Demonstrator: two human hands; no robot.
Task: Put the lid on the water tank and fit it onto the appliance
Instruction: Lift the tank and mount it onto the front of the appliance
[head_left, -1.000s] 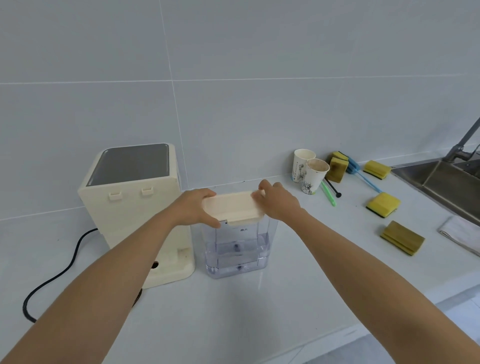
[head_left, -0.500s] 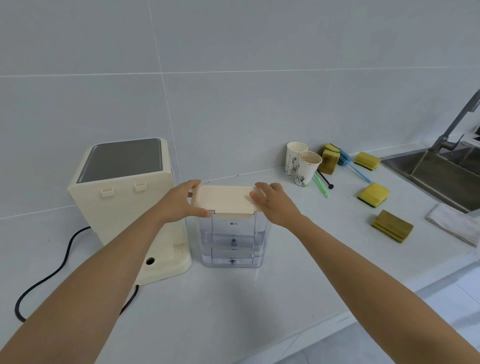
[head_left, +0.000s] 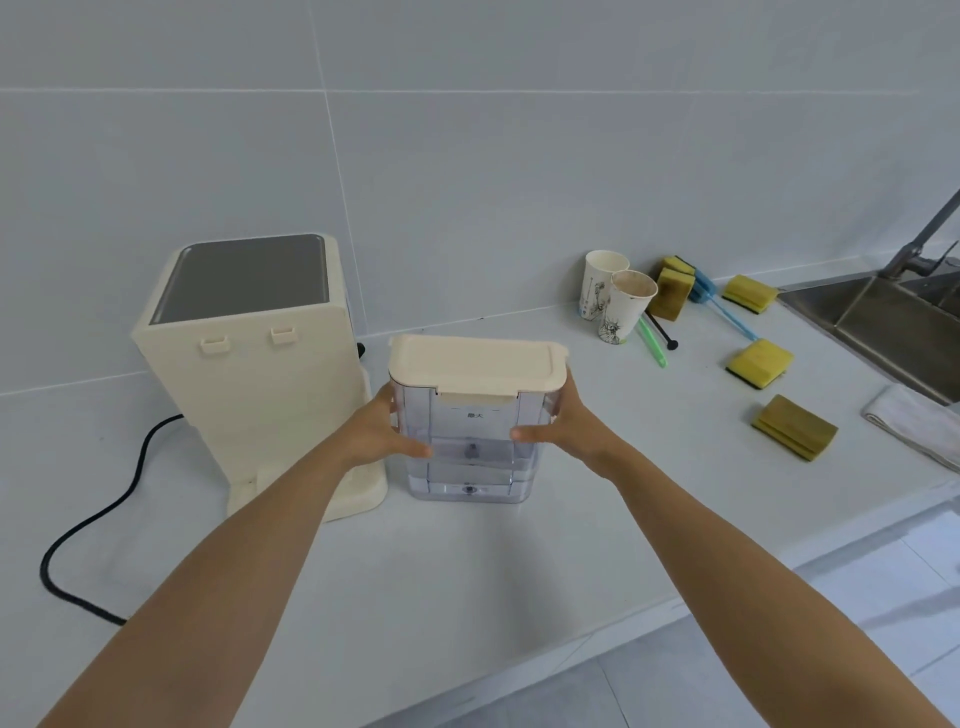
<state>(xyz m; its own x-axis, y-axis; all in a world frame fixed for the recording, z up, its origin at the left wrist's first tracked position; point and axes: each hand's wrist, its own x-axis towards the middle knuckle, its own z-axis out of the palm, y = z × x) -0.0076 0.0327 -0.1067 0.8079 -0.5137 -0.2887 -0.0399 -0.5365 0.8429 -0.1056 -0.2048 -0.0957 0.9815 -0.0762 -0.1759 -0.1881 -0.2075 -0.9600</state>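
The clear water tank (head_left: 470, 467) stands upright on the white counter, with water in its lower part. A cream lid (head_left: 475, 364) sits flat on top of it. My left hand (head_left: 382, 434) grips the tank's left side and my right hand (head_left: 558, 426) grips its right side, both below the lid. The cream appliance (head_left: 249, 358) with a grey top stands just left of the tank, its bare base step partly hidden behind my left forearm.
A black power cord (head_left: 98, 519) loops on the counter at the left. Two paper cups (head_left: 615, 301), sponges (head_left: 758, 364), a blue brush (head_left: 722, 306) and a green straw lie at the right. A steel sink (head_left: 893, 322) and folded cloth (head_left: 919, 421) are at far right.
Both hands have slid down from the lid to the tank's sides. The lid now rests level and closed on the tank.
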